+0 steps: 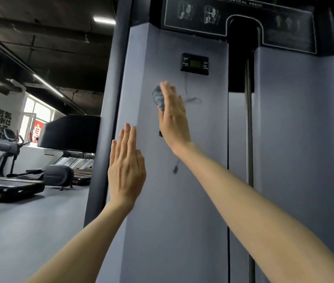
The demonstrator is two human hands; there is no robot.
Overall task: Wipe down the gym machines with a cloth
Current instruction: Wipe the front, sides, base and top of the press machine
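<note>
A tall grey-blue shroud panel of a weight machine (174,201) fills the middle of the head view. My right hand (174,117) presses a bunched blue-patterned cloth (158,97) flat against the panel with straight fingers, just below a small black display unit (194,63). Most of the cloth is hidden under the palm. My left hand (126,166) lies flat on the panel's left edge, lower down, fingers straight and together, holding nothing.
A thin cord with a dangling plug (175,169) hangs from the display, passing near my right wrist. A steel guide rod (248,123) runs down a dark slot to the right. Treadmills (9,184) stand on the grey floor at the left.
</note>
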